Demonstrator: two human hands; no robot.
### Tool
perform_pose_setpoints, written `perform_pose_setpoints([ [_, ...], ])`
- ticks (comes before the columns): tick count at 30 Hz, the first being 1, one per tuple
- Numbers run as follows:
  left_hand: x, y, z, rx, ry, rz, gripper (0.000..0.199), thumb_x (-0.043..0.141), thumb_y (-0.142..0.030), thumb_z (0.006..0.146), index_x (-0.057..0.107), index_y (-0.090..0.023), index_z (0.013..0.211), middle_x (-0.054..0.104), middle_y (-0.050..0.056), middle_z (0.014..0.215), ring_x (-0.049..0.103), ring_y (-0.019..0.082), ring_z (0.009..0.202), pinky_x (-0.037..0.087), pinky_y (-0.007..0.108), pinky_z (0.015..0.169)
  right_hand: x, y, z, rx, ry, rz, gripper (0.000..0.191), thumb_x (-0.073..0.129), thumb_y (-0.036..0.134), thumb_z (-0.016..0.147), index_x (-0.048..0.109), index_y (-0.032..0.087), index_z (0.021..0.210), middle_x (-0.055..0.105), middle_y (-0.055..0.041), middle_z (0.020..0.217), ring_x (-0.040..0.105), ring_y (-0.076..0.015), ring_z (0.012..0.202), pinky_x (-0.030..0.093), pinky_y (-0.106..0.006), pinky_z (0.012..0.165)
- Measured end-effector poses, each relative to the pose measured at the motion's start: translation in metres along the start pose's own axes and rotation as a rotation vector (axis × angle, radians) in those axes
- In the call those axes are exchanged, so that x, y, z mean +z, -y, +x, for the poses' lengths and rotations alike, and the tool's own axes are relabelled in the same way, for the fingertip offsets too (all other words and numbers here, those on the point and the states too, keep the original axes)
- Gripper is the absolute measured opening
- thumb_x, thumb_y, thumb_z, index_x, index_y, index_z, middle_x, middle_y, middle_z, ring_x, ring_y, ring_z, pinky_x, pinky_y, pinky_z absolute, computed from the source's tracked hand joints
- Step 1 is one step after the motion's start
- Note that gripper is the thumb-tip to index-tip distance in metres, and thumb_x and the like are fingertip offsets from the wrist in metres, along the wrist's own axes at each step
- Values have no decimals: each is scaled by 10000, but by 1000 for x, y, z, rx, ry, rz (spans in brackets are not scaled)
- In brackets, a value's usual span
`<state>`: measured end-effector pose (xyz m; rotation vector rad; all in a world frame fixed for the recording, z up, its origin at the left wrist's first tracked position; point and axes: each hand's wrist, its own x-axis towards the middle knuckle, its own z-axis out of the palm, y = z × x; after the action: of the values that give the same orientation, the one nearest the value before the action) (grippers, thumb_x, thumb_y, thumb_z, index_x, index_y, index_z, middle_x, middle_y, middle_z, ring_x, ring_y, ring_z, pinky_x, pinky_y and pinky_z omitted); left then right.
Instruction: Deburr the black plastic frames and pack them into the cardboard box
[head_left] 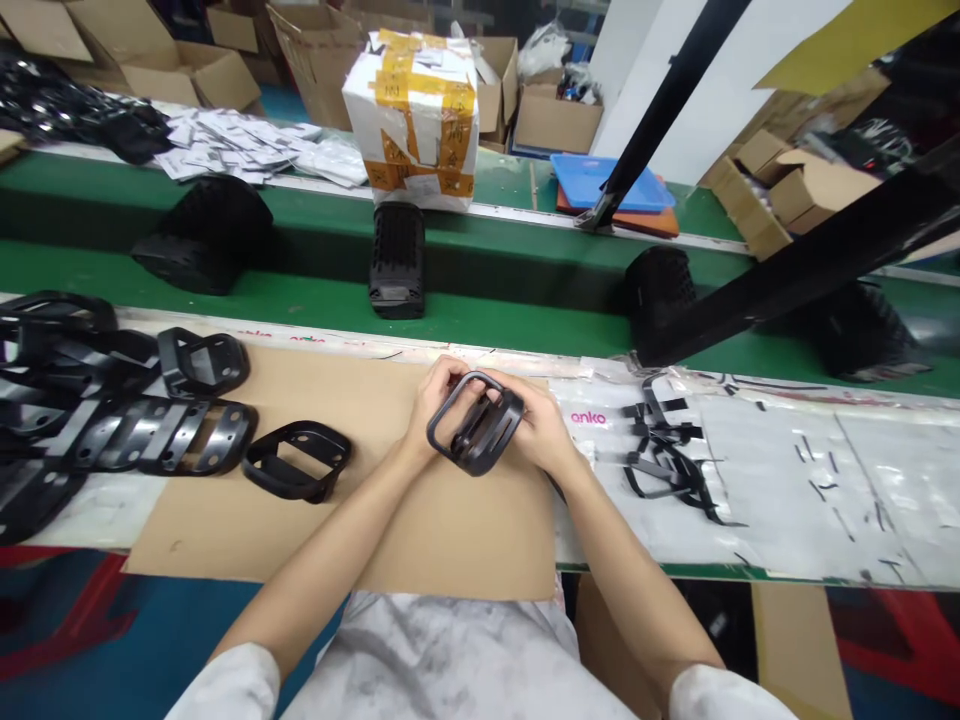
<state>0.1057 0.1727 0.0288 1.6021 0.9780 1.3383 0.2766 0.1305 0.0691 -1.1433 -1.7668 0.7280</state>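
A black plastic frame [487,455] with a looped rim and slots is held between both hands above the brown cardboard sheet [465,545]. My left hand [430,402] is closed on its left and far side. From the right, my right hand [541,425] grips the opposite side, its fingers partly hidden behind the part. A similar black frame [296,490] lies on the cardboard to the left. Beyond it, more black frames [202,362] are piled at the left end of the bench. Thin black strips and pieces [667,450] lie to the right of my hands.
Behind the bench, a green conveyor [315,300] carries several black slotted housings [397,262]. A taped white box [411,120] and a blue tray [600,182] stand farther back. A black metal post [660,120] slants up on the right, near a thick black bar [810,240].
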Motion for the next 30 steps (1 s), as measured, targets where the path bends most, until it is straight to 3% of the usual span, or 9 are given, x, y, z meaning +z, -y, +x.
perform_pose_setpoints([
  [4, -4, 12, 3, -331, 108, -291, 410, 760, -554, 851, 586, -185, 891, 614, -10, 803, 564, 116, 697, 446, 246, 677, 3, -17, -3, -46, -63, -94, 370, 551, 222, 1032, 667, 294, 1376, 762, -44, 1266, 737, -231, 1131, 599, -393, 999],
  [7, -8, 13, 7, -441, 152, -426, 457, 816, -568, 781, 602, -164, 798, 597, -15, 738, 527, 96, 648, 426, 227, 638, 4, -29, -11, -27, -79, -98, 419, 554, 189, 1015, 640, 291, 1412, 766, -51, 1254, 745, -243, 1124, 606, -413, 997],
  [10, -9, 10, 7, -527, 171, -562, 467, 788, -597, 799, 644, -153, 800, 632, 13, 769, 553, 105, 668, 438, 228, 630, 5, -36, -17, -5, -75, -60, 447, 556, 168, 1002, 619, 277, 1430, 777, -54, 1226, 757, -243, 1098, 615, -411, 984],
  [14, -7, 3, 6, -595, 192, -625, 480, 782, -601, 805, 668, -134, 790, 628, 25, 745, 551, 104, 657, 434, 224, 613, 3, -38, -16, -17, -82, -69, 414, 549, 180, 1014, 631, 274, 1408, 783, -53, 1198, 756, -242, 1090, 611, -415, 980],
  [21, -11, -9, 11, -699, 206, -698, 487, 817, -588, 753, 629, -140, 777, 617, 25, 737, 546, 113, 654, 435, 236, 613, 0, -35, -11, 5, -294, -170, 328, 563, 276, 1045, 671, 279, 1355, 777, -70, 1140, 745, -235, 1031, 601, -416, 934],
  [26, -14, -11, 9, -717, 327, -715, 478, 855, -546, 725, 599, -144, 752, 600, 19, 758, 543, 114, 682, 417, 230, 623, 0, -33, -11, -12, -440, -199, 324, 562, 318, 1044, 685, 265, 1339, 753, -96, 1182, 724, -254, 1073, 597, -444, 947],
  [30, -16, -10, 6, -718, 384, -765, 455, 869, -502, 721, 569, -161, 740, 587, 8, 748, 535, 115, 678, 427, 241, 642, 3, -33, -12, 24, -456, -152, 332, 565, 333, 1037, 684, 280, 1342, 736, -91, 1222, 704, -267, 1130, 573, -451, 994],
])
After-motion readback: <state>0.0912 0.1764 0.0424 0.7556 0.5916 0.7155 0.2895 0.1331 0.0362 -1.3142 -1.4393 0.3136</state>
